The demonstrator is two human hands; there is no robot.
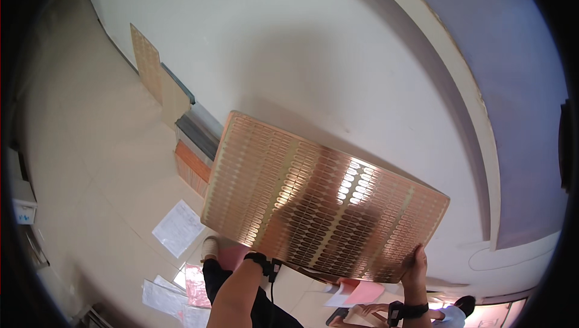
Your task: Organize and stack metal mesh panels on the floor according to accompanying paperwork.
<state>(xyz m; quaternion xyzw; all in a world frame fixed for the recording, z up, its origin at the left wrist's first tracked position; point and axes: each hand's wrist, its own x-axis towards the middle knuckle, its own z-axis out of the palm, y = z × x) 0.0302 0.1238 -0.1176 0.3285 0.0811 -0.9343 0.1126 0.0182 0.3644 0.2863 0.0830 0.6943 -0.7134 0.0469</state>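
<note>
A large copper-coloured panel (329,198) with rounded corners and rows of small oblong shapes fills the middle of the view, tilted, its shiny face toward me. At its lower right corner my right hand (415,267) grips the edge, thumb along the side and the other fingers partly hidden. My left forearm reaches to the panel's lower left edge, where my left hand (256,252) passes behind it. Those fingers are out of sight. Black straps with small boxes circle both wrists.
Along the white wall (386,98) lean a tan board (146,59), dark grey boards (198,136) and an orange-brown stack (193,162). Papers (178,228) and clear-wrapped pink sheets (196,284) lie on the tiled floor. Another person (456,313) is at the lower right.
</note>
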